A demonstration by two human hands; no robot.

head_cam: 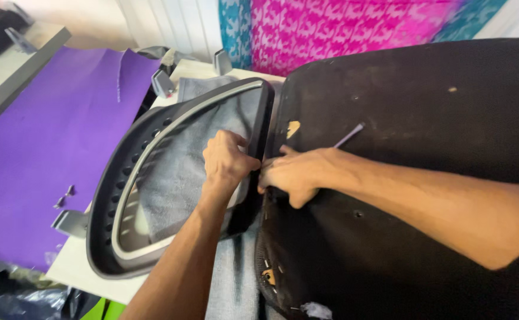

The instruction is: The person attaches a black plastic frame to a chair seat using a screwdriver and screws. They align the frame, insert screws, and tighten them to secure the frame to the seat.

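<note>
On the white table [81, 269], smack in the middle: a dark plastic chair-back frame [108, 195] with a row of slots along its rim, lying flat over a grey towel [182, 160]. Left hand [227, 160] curled over the frame's right edge, fingers closed around that black bar, so a firm hold on the frame itself. Right hand [295, 175] just beside it, touching or nearly touching the left, knuckles bunched and pressed down at the seam where the frame meets the big black seat base [414, 148]. Fingers tucked under, so can't tell if anything is pinched in there. Seat base upside down, filling the right half of the view, dusty, with a small light chip [293, 128] and a thin grey strip [348, 136] sticking up near the wrist. Off to the left, a purple sheet [40, 154] with a few small grey bits [65, 197] scattered on it. Pink and teal patterned cloth [342, 29] along the back wall.
</note>
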